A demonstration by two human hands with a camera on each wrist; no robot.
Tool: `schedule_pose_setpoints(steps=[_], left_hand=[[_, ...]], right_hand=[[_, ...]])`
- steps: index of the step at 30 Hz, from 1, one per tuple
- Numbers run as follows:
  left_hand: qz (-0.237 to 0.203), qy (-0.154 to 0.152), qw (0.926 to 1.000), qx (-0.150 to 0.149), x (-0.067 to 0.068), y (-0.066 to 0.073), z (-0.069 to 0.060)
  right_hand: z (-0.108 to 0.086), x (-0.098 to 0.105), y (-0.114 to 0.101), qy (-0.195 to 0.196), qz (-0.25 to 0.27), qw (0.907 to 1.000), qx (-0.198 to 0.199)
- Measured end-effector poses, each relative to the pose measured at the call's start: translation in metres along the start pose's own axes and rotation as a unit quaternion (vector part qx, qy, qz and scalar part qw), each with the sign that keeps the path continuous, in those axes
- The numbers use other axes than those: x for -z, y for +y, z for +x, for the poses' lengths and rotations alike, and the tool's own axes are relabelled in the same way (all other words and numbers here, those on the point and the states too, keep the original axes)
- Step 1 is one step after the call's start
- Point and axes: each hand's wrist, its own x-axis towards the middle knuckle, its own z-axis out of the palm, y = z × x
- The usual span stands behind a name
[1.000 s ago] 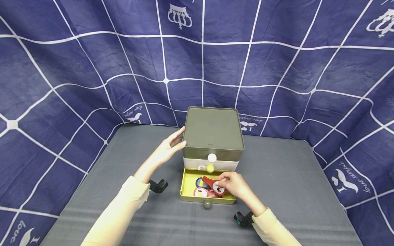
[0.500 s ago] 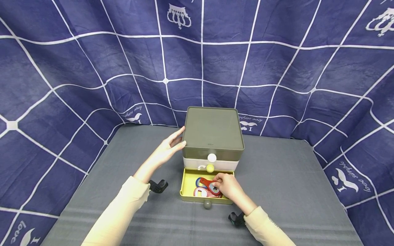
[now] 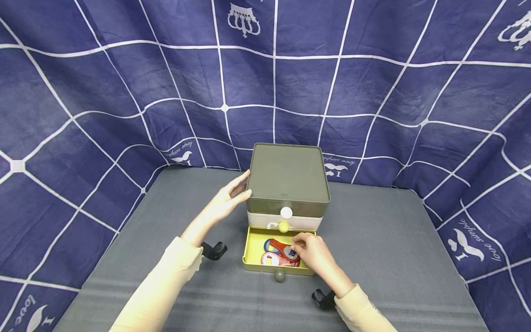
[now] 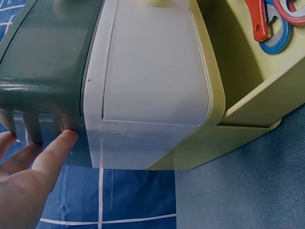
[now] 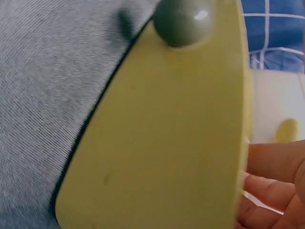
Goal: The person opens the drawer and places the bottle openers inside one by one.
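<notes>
My left hand [image 3: 221, 200] rests with spread fingers on the left side of a drawer box, touching its dark green top tier [image 3: 286, 173]. The bottom yellow drawer [image 3: 255, 237] is pulled out. Inside lie a red bottle-opener-like tool [image 3: 280, 246], a blue-rimmed one [image 3: 267, 246] and a pinkish one [image 3: 269, 259], partly overlapping. My right hand [image 3: 315, 253] is over the drawer's right side, fingers bent, thumb tip at the red tool's ring end. Whether it pinches that tool is hidden. In the right wrist view the yellow drawer front [image 5: 167, 129] covers part of the fingers [image 5: 274, 162].
The white middle tier [image 3: 259, 220] is closed, with a yellow knob [image 3: 284, 227]. A grey knob [image 3: 280, 275] sticks out from the open drawer's front. Black wrist devices show by both sleeves. A blue checked cloth [image 3: 307, 92] hangs behind the grey table surface [image 3: 373, 240].
The right hand moved left with the red tool, then slightly back right. The red tool's ring end shifted left, then a little right. My left hand stayed put.
</notes>
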Motion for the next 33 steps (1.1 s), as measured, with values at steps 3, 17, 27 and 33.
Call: schedule_pose_setpoints(steps=[3,17,27,33], left_hand=[[0.001,-0.001,1.0,0.0,0.0,0.0,0.0],[-0.004,-0.001,1.0,0.004,0.001,-0.002,-0.002],[0.006,-0.005,1.0,0.002,0.002,-0.002,-0.002],[0.0,-0.007,1.0,0.003,0.001,-0.001,0.0]], right_hand=[[0.0,0.007,0.002,-0.014,0.06,0.9975,-0.032],[-0.003,0.053,0.025,-0.054,0.199,0.9753,-0.079],[-0.026,0.048,0.023,-0.065,0.162,0.9843,-0.026],[-0.047,0.033,0.011,-0.097,0.226,0.9684,-0.044]])
